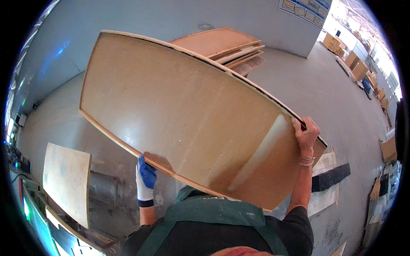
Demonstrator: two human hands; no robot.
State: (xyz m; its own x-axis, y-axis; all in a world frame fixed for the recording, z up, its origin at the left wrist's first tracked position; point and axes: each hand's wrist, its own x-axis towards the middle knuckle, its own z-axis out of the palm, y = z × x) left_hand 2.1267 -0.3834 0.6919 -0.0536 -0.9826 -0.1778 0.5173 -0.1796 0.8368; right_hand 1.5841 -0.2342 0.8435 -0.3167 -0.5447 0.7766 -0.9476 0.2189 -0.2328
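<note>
A large brown wooden panel (171, 102) with a raised pale rim spans the middle of the view, tilted with its left end higher. My left hand (146, 177), in a white and blue work glove, is closed on the panel's near edge, left of my body. At the right end, my bare right hand (307, 133) grips the far edge, its thumb on the brown face and the other fingers over the rim. The underside of the panel is hidden.
Beyond the panel lies a stack of similar brown panels (239, 45). A pale curved board (67, 183) rests on a stand at left. To the right, a black strip (331, 177) crosses light boards on the grey floor. A grey wall (171, 17) closes off the back.
</note>
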